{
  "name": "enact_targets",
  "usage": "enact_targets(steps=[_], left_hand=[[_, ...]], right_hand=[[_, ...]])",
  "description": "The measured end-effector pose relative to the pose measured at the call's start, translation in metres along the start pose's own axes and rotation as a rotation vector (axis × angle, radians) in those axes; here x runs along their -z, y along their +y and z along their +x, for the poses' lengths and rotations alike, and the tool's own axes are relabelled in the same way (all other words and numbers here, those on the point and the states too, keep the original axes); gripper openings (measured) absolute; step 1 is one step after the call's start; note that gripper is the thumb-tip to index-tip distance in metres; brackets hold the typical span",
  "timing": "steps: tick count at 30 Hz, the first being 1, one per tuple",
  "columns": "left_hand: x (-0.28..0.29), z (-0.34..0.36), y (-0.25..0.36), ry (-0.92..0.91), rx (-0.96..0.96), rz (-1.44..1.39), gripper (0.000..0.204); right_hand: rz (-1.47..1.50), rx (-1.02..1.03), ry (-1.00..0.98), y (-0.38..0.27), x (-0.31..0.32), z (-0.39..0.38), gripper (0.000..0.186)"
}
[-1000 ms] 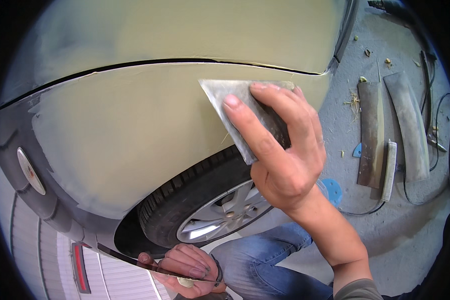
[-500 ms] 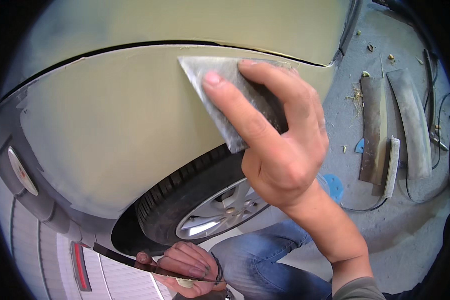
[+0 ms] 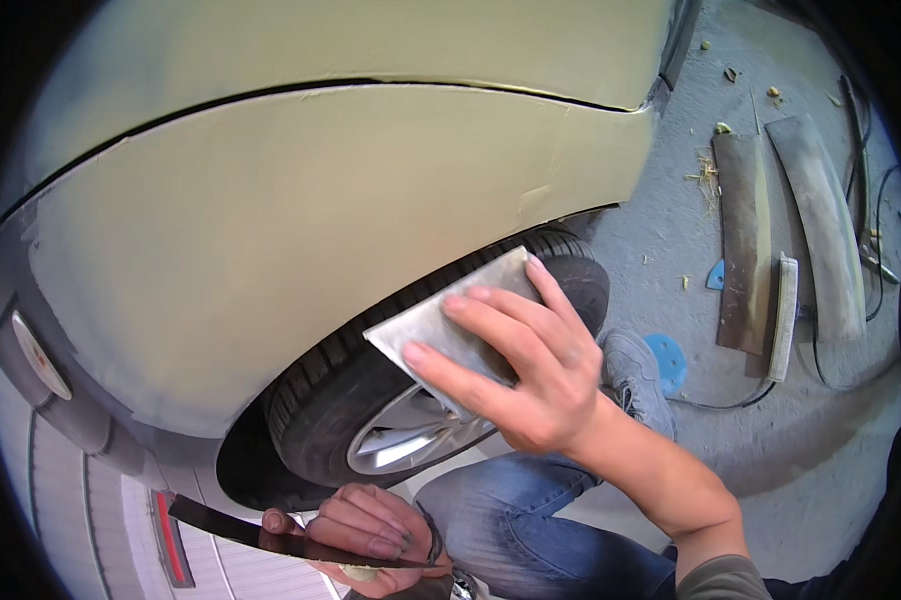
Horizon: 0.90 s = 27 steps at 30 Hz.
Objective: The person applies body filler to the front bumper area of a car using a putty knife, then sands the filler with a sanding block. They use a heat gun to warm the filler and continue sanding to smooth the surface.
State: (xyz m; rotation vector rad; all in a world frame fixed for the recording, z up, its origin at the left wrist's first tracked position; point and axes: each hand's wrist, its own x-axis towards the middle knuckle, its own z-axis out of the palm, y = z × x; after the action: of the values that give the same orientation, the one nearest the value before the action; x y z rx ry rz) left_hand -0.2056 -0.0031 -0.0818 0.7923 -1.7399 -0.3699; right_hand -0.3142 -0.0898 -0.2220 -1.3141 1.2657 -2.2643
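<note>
My right hand (image 3: 541,360) grips a flat grey filler spreader (image 3: 436,325), its fingers spread across the top face. Hand and spreader hang in front of the tire (image 3: 316,410), just below the wheel arch, apart from the panel. A smooth pale yellow coat covers the car's fender (image 3: 241,240), with grey edges at the left. At the bottom, my left hand (image 3: 371,525) is closed around a thin dark plate (image 3: 241,535) seen nearly edge-on. A pale yellow lump (image 3: 361,573) shows beneath that plate.
Two long grey-brown trim strips (image 3: 744,260) lie on the floor at right, beside a narrow pale block (image 3: 785,320) with a cable. A blue sanding disc (image 3: 668,365) rests near my shoe (image 3: 633,370). My jeans-clad knee (image 3: 491,520) is by the wheel.
My right hand has brought the spreader down and away from the fender's upper edge to in front of the tire. The left hand keeps holding the dark plate, slightly shifted.
</note>
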Motion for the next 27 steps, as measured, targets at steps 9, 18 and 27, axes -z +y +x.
enact_targets(steps=[9, 18, 27], left_hand=[[-0.007, 0.003, -0.004, -0.047, 0.004, 0.072, 0.053], [-0.016, 0.005, -0.001, 0.037, 0.022, 0.093, 0.049], [-0.008, 0.002, -0.004, 0.046, 0.029, 0.06, 0.051]], right_hand=[[-0.154, -0.011, 0.131, 0.05, 0.016, 0.042, 0.045], [-0.178, 0.033, 0.188, 0.009, -0.006, 0.088, 0.047], [-0.125, 0.011, 0.155, 0.0, -0.013, 0.081, 0.043]])
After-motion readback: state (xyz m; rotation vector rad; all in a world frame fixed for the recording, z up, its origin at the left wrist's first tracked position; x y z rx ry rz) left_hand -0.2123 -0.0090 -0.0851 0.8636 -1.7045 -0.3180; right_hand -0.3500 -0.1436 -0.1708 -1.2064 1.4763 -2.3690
